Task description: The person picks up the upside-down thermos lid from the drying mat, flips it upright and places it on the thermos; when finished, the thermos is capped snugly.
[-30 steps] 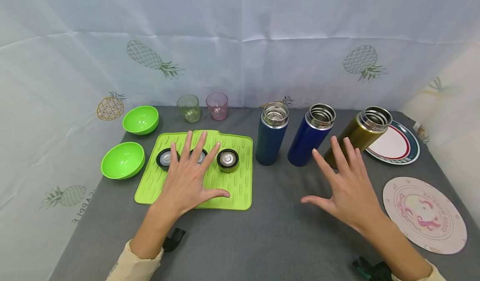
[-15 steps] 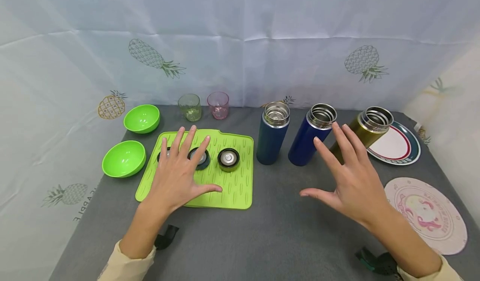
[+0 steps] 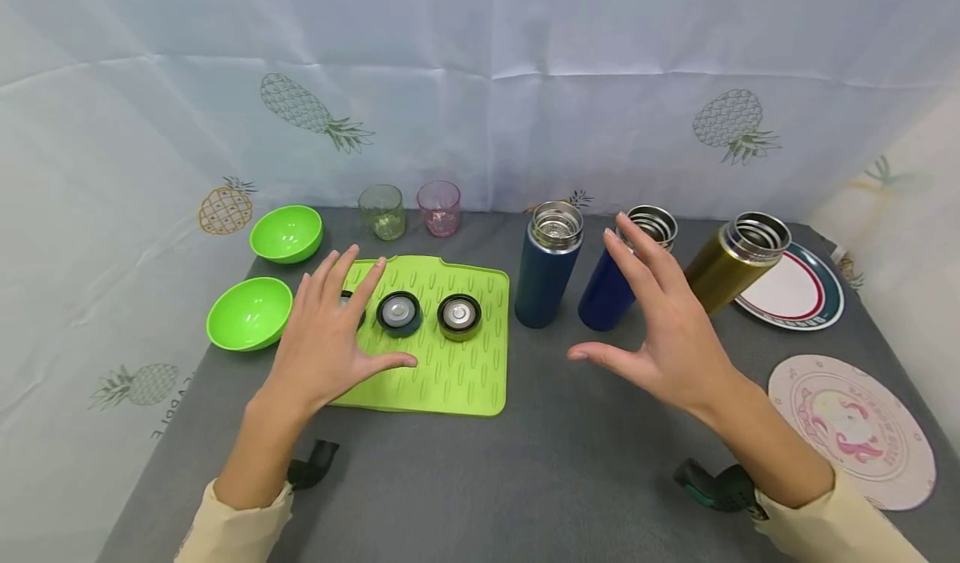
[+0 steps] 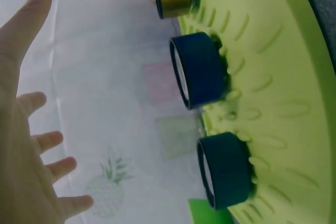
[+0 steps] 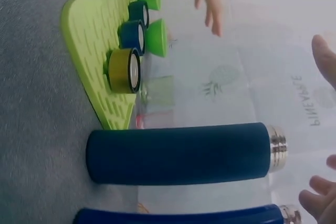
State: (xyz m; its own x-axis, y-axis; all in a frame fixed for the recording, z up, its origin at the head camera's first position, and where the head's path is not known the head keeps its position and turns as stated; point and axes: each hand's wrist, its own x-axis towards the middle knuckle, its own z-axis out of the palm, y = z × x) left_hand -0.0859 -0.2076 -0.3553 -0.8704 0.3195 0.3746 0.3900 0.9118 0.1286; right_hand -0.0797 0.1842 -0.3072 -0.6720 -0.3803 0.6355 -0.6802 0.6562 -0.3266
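My left hand (image 3: 318,338) hovers with spread, relaxed fingers over the left part of a green mat (image 3: 450,388), holding nothing. Three bottle lids lie upturned on that mat: a teal lid (image 4: 226,170), partly behind my hand in the head view, a blue lid (image 3: 399,313) and a gold lid (image 3: 459,317). My right hand (image 3: 671,334), also holding nothing, hangs in the air before the bottles, thumb apart from the fingers. Lidless, a teal bottle (image 3: 546,284), a blue bottle (image 3: 606,292) and a gold bottle (image 3: 716,271) stand upright; my right fingers overlap the blue one in the head view.
Two green bowls (image 3: 250,314) sit left of the mat. A green glass (image 3: 384,213) and a pink glass (image 3: 440,208) stand at the back. At right are a rimmed plate (image 3: 780,292) and a round pink placemat (image 3: 851,429). A pineapple-print cloth (image 3: 480,129) hangs behind.
My left hand has drifted left and a little back, uncovering the middle lid. The right hand has moved up and left, its fingers now before the blue bottle. Lids and bottles have stayed put.
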